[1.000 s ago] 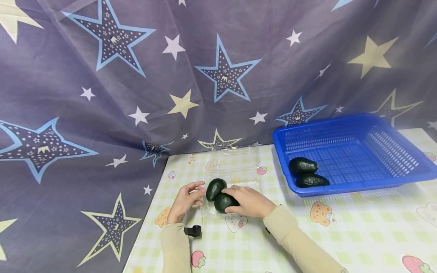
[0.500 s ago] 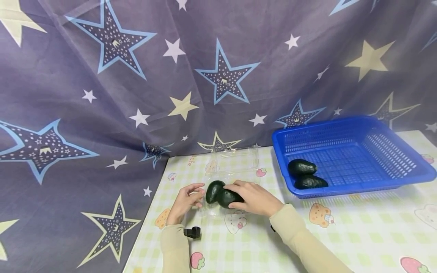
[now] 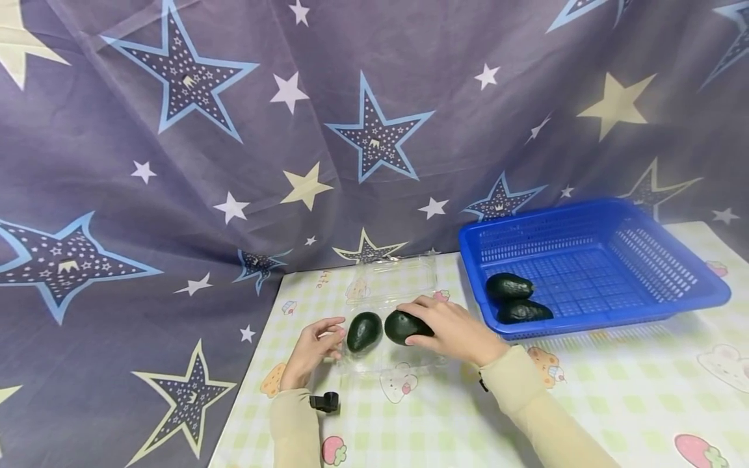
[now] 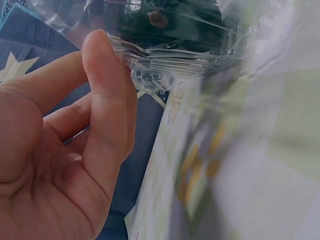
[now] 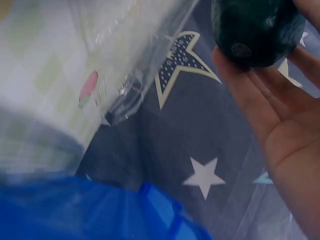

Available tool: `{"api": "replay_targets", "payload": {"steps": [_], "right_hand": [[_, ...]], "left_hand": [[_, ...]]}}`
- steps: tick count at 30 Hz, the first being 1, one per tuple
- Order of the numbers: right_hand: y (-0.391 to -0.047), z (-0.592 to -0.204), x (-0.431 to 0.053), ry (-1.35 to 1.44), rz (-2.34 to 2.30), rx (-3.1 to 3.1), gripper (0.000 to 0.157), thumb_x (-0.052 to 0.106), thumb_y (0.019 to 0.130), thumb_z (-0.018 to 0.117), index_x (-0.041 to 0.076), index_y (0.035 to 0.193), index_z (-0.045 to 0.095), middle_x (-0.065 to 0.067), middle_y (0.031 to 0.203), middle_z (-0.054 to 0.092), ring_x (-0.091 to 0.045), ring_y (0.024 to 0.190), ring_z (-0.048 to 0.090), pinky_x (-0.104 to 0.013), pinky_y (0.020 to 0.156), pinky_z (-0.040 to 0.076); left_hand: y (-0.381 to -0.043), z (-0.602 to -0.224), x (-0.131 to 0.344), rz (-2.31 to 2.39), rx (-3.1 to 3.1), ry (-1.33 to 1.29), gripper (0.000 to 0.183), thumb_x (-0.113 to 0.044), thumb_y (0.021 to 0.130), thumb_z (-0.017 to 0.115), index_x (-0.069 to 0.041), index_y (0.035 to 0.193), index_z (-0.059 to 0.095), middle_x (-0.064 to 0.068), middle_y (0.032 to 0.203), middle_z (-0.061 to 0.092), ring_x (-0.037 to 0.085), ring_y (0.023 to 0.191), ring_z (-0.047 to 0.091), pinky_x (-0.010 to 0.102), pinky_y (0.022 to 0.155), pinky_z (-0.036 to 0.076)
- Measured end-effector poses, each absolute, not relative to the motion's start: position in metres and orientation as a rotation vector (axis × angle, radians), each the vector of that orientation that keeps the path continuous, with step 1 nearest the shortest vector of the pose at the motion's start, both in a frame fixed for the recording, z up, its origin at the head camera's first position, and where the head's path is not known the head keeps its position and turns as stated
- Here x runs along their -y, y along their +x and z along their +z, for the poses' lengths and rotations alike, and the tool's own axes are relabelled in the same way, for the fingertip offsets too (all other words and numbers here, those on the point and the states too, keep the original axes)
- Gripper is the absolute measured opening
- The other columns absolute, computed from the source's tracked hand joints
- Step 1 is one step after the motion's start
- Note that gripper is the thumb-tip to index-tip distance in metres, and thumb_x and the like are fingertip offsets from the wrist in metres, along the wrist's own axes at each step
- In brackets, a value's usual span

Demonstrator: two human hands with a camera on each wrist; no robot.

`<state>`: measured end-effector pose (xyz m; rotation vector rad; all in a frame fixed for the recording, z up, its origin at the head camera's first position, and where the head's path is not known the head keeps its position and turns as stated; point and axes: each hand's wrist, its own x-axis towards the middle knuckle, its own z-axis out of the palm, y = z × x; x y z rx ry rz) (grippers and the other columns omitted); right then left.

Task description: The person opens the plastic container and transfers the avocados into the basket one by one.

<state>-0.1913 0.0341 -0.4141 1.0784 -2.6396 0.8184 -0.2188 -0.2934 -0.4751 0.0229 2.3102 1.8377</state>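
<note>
My right hand (image 3: 450, 326) grips a dark green avocado (image 3: 404, 327) over the right half of a clear plastic clamshell box (image 3: 383, 357). In the right wrist view the avocado (image 5: 257, 35) shows its round stem scar, with fingers beneath it. A second avocado (image 3: 364, 331) lies in the left half of the box. At the box's left edge is my left hand (image 3: 313, 348), its fingers loosely bent; in the left wrist view the fingertips (image 4: 97, 42) are right at the box's rim. The box's lid (image 3: 398, 276) lies folded back towards the curtain.
A blue perforated basket (image 3: 690, 296) stands at the right, with two avocados (image 3: 509, 286) at its left end. A checked cloth (image 3: 445, 429) covers the table. Behind and left hangs a star-patterned curtain (image 3: 263, 117).
My right hand has moved right with its avocado, opening a gap from the other one, which now lies more upright. My left hand has stayed at the box's left edge.
</note>
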Motion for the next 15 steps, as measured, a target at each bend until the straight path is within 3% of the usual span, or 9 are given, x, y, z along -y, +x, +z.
{"api": "replay_targets", "payload": {"steps": [15], "right_hand": [[-0.185,-0.403,-0.076,0.988,0.790,2.637,0.053,0.036,0.091,0.073,0.014,0.137,0.059,-0.007,0.123,0.065,-0.021,0.103,0.066,-0.038,0.086,0.058]], "left_hand": [[-0.219,-0.476,0.295,1.844,-2.305,0.029,0.043,-0.014,0.096,0.067,0.001,0.135,0.057,0.013,0.106,0.058,0.015,0.071,0.062,0.024,0.058,0.060]]}}
